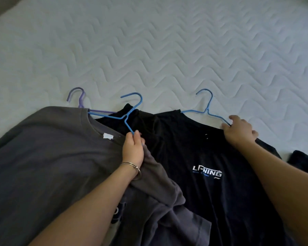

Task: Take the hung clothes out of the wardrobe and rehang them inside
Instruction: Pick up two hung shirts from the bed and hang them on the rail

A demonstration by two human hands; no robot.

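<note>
A grey T-shirt (48,157) lies on the left of a white quilted mattress (167,50), with a purple hanger (80,99) sticking out of its collar. A black T-shirt (194,183) with a white logo lies to the right, and another dark garment (144,119) lies bunched between them. My left hand (133,150) pinches the lower arm of a blue hanger (130,110) that lies over the grey shirt's neck. My right hand (238,130) grips the right arm of a second blue hanger (207,108) at the black shirt's shoulder.
More dark cloth (302,162) lies at the right edge of the mattress. The far half of the mattress is bare. A grey strip (0,6) shows past the mattress's top left corner.
</note>
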